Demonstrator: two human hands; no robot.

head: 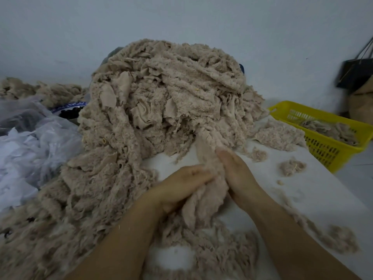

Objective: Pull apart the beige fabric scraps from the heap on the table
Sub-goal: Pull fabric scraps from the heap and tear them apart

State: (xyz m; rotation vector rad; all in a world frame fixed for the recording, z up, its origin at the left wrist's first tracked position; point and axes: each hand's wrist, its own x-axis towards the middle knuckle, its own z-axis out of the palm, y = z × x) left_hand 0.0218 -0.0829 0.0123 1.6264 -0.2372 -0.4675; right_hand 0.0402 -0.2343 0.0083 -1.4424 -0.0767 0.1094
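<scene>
Handling the scraps: judged light, soft and limp, with a fleecy pile that would snag on neighbouring pieces; they would likely come free with a tug rather than slide out, shedding fluff.
Where to take hold: probably low on a loose hanging end, close to where it leaves the mass, so the pull goes along its length.
Heap [161, 93]: a tall mound of beige fabric scraps sat on the white worktop [302, 190], spilling forward on the left; small loose tufts [291, 167] lay apart on the right.
Beige fabric strip [205, 150]: ran from the foot of the heap down between both hands, its lower end bunched on the worktop.
Left grip [179, 186]: clenched on the strip, fingers curled into its left side.
Right grip [240, 174]: fingers lay almost straight along the strip's right side; the thumb was hidden and the frame blurred, so a pinch could not be told.
Yellow basket [327, 152]: slotted plastic, at the worktop's right edge; it held a shallow layer of sorted scraps [331, 128] in the same beige.
Plastic bags [30, 150]: translucent and crumpled, left of the heap; something dark showed through the rear one.
Bowl [68, 106]: a blue-patterned rim, half hidden by the heap, with dark contents too small to name.
Dark bag [355, 73]: stood by the wall beyond the basket; its contents were not visible.
</scene>
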